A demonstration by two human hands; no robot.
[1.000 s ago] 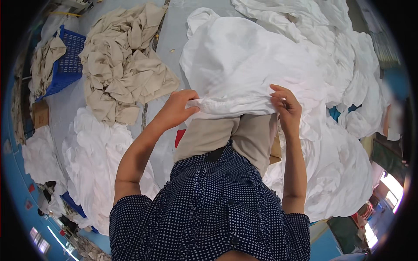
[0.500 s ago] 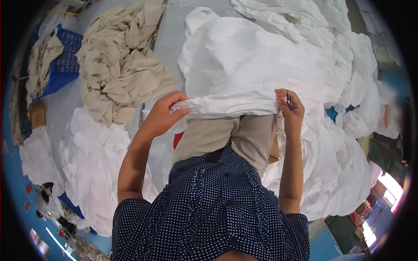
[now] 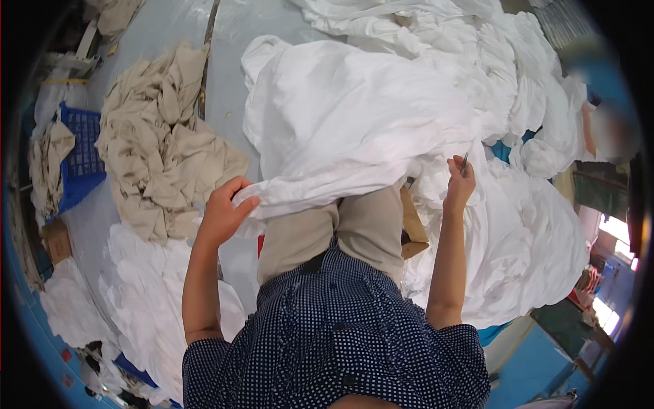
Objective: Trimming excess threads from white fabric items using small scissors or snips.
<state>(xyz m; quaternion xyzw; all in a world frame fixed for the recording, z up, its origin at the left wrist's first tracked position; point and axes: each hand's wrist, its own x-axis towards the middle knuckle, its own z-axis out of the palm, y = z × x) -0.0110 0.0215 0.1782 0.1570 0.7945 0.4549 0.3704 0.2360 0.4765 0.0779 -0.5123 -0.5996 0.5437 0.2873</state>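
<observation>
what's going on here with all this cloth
A person in a dotted blue shirt stands among heaps of fabric, holding a large white sheet by its near edge. The left hand grips one end; the right hand is raised at the other. A beige pile lies to the left, more white cloth to the right.

Bright, even light fills the room, and the white sheet (image 3: 354,129) nearly glares. Window light flares at the lower right. Edges bend and darken, with a blurred patch at upper right.

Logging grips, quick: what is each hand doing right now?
Left hand: closed on the large white cloth sheet.
Right hand: closed on the same sheet's edge.
</observation>
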